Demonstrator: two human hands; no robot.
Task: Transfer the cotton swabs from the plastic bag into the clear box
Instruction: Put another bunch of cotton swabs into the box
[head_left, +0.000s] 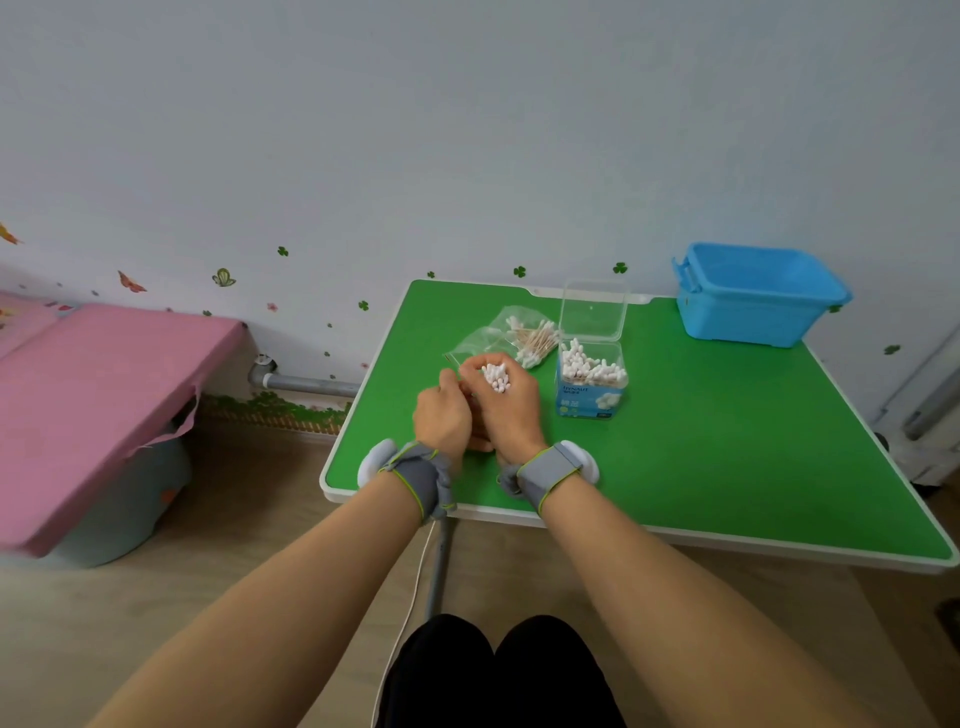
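Note:
My right hand (511, 410) grips a bundle of cotton swabs (496, 377) upright, white tips showing above the fingers. My left hand (443, 415) presses against it from the left, fingers curled at the bundle's side. Behind the hands lies a clear plastic bag (519, 332) on the green table (701, 447), with more swabs (537, 340) inside. To the right stands the clear box (592, 387), lid (593, 312) tipped up at the back, crowded with upright swabs. The box has a blue label.
A blue plastic bin (756, 296) sits at the table's back right corner. A pink padded surface (98, 400) stands to the left, beyond the table. A wall runs right behind the table. Grey wrist straps are on both arms.

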